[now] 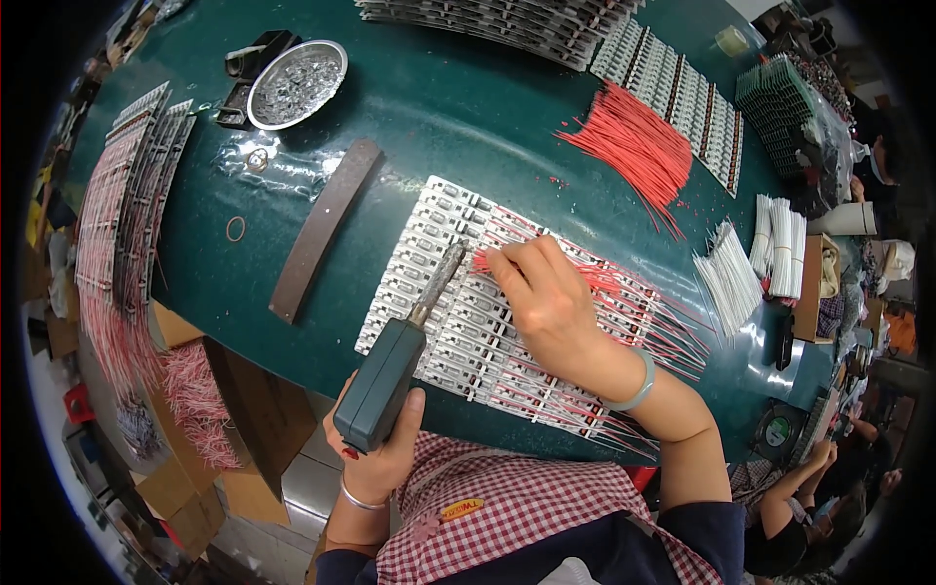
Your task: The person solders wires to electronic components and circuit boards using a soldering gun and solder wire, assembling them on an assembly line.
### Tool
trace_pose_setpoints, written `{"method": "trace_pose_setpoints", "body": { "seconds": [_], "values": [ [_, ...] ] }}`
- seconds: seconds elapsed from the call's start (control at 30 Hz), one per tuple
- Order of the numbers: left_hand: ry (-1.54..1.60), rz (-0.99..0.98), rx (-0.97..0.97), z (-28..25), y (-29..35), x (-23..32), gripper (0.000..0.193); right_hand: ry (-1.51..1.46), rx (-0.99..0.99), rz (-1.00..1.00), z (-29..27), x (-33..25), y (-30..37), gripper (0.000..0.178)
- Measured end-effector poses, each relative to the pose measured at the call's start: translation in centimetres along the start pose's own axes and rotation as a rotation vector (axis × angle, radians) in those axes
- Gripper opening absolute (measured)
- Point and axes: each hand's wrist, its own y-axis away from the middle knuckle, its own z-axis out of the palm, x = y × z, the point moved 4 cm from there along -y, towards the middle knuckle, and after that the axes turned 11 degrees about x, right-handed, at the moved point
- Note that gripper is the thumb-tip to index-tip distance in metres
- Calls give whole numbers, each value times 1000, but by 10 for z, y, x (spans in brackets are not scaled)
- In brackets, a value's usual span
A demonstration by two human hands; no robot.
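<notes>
My left hand (380,473) is wrapped round the dark green body of a soldering iron (378,380). The iron's metal shaft slants up over a white panel of small circuit boards (400,278), with its tip close to the fingers of my right hand (551,302). That hand is closed on a bunch of red wires (480,261), whose ends stick out by the thumb and trail to the right. Many boards on the panel's right and lower part carry red and white wires (673,317) hanging past its edge. Whether the tip touches a board is too fine to tell.
A metal bowl of silvery scraps (292,93) and a brown curved bar (327,229) lie to the left. Beyond the panel is a pile of red wires (629,141); white wire bundles (726,278) lie right. Wired panels (122,205) stand at the left edge. Co-workers sit far right.
</notes>
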Motion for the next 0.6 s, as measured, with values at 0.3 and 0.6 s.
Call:
{"method": "trace_pose_setpoints", "body": {
  "seconds": [0.3,0.6],
  "values": [
    [-14,-124,-2,-7,9,-6,25,-34,46,-30,-5,-8,3,38],
    [-4,-35,-28,-5,5,-3,23,6,18,-56,-2,-11,2,35]
  ]
}}
